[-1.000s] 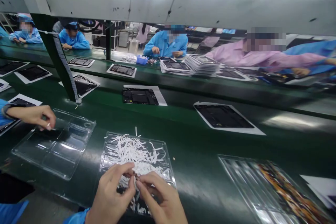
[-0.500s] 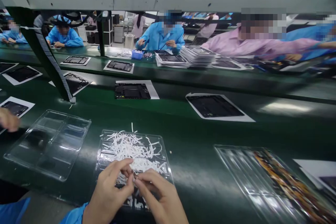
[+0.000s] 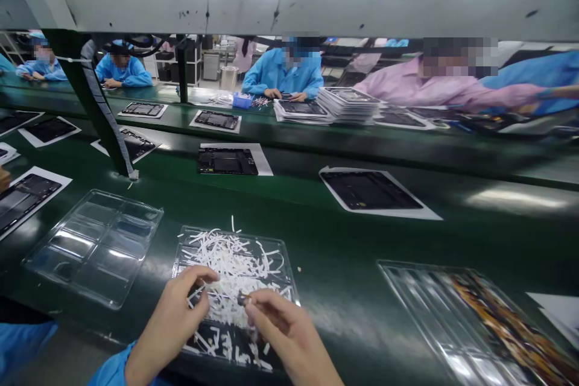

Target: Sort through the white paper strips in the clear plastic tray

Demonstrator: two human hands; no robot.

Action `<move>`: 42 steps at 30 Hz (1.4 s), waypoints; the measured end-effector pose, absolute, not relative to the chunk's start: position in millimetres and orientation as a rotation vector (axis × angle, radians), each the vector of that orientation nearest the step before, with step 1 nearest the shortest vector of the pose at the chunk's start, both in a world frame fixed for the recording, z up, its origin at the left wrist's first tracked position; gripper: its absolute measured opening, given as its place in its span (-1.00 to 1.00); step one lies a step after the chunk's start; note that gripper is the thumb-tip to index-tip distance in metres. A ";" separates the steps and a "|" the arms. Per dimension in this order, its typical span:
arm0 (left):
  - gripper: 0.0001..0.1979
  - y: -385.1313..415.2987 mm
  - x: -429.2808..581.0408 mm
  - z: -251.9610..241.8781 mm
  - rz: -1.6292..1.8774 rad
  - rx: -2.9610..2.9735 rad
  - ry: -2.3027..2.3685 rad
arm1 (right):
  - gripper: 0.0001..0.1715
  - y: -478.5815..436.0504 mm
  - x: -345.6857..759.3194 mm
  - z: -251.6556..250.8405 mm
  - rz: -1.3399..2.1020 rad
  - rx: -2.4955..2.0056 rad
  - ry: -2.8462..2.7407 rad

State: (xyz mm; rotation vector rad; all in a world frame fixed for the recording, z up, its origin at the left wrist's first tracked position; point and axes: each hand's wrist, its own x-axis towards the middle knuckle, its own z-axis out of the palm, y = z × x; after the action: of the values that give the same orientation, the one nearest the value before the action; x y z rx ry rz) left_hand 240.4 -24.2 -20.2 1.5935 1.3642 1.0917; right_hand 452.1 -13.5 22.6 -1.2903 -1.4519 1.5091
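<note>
Over a clear plastic tray heaped with white paper-like strips, both of my hands hover. My left hand has its thumb and forefinger apart, and I see nothing between them. In my right hand, thumb and forefinger pinch a small dark part, too small to name. A thin brownish piece hangs below the right fingers, blurred. More strips are scattered in the near part of the tray, some hidden by my hands.
To the left lies a clear compartment tray. A ridged tray with orange-brown flex cables is at right. Tablet housings on white sheets line the green bench. A slanted post rises at left; co-workers sit opposite.
My hands have come apart: the left has drawn back leftwards and opened, while the right keeps the small dark part. The view has tilted up slightly. At left, a co-worker's hand has drawn back.
</note>
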 end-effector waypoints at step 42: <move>-0.69 -30.7 267.4 -2.6 1.235 2.043 1.225 | -0.61 -25.4 453.8 15.2 1.310 -1.286 -1.720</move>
State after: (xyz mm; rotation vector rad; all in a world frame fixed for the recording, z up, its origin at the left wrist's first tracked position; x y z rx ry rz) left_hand 267.4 -30.7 -2.6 2.0434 1.2251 1.2348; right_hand 453.8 -25.4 15.2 -1.2863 -1.7201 1.3099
